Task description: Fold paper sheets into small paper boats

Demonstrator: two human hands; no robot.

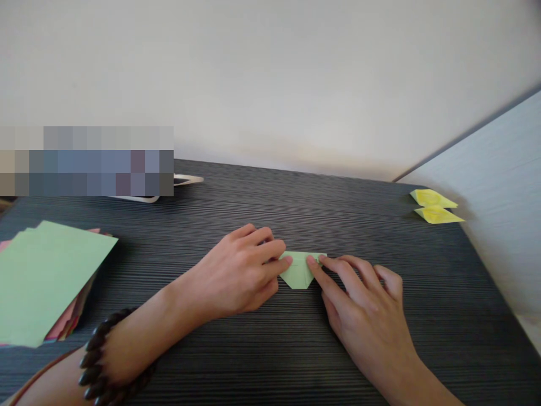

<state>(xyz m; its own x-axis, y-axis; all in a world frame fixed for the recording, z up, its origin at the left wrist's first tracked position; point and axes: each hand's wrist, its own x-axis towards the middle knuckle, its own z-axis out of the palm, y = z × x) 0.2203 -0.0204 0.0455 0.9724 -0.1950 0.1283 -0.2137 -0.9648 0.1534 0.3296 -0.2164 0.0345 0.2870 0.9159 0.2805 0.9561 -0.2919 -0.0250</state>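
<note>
Braceleted left hand [249, 270], right hand [366, 307] | both pinching folded green paper [298, 274] | lying between them

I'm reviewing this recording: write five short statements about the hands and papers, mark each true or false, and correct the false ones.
1. The left hand and right hand both touch the folded green paper. True.
2. The dark bead bracelet is on the right wrist. False: it is on the left wrist.
3. Two yellow folded pieces lie near the right edge of the table. True.
4. The top sheet of the paper stack is pink. False: it is green.
5. The yellow pieces overlap the green folded paper. False: they lie well apart from it.
</note>
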